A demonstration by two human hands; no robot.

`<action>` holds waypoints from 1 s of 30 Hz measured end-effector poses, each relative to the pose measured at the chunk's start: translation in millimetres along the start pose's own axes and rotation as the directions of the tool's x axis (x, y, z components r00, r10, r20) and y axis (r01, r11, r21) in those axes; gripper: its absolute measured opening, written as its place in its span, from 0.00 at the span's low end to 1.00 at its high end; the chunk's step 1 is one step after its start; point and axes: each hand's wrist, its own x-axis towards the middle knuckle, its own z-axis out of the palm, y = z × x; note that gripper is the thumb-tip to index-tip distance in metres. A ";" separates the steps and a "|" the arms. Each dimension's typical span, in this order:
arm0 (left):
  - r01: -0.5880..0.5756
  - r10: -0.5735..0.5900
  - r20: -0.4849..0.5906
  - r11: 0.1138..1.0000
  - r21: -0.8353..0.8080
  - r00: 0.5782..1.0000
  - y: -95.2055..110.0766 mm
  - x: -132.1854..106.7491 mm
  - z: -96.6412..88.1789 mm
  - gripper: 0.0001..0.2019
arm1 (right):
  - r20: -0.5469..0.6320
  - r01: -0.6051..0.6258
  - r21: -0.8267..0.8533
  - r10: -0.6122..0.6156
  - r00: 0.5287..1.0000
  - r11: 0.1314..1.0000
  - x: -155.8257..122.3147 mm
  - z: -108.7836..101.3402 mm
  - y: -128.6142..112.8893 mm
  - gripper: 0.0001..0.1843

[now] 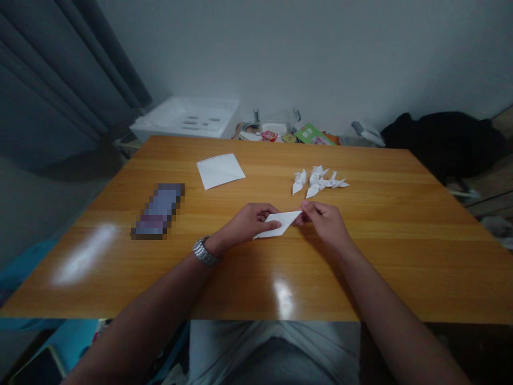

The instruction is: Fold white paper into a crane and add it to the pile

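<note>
A folded piece of white paper [284,220] with a pointed, kite-like outline is held between my two hands, low over the wooden table. My left hand [252,223] grips its left part, thumb on top and fingers underneath. At the paper's upper right corner, my right hand [324,218] pinches the tip between thumb and fingers. Beyond my right hand lies a group of several small folded paper cranes [317,181]. Farther back on the left is a loose sheet of white paper [221,171] with a perforated edge and a faint crease.
A blurred phone-like rectangle [158,211] lies on the left of the wooden table [401,256]. Behind the far edge stand a white plastic tray [188,116] and assorted packets, including a green one [315,135]. A black cloth-like heap [444,141] sits at the right.
</note>
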 end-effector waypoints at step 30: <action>0.080 -0.103 -0.285 0.993 -0.091 0.953 -9.8 5.7 -7.9 0.13 | 0.012 0.106 -0.262 -0.107 0.994 0.959 5.0 3.3 22.4 0.18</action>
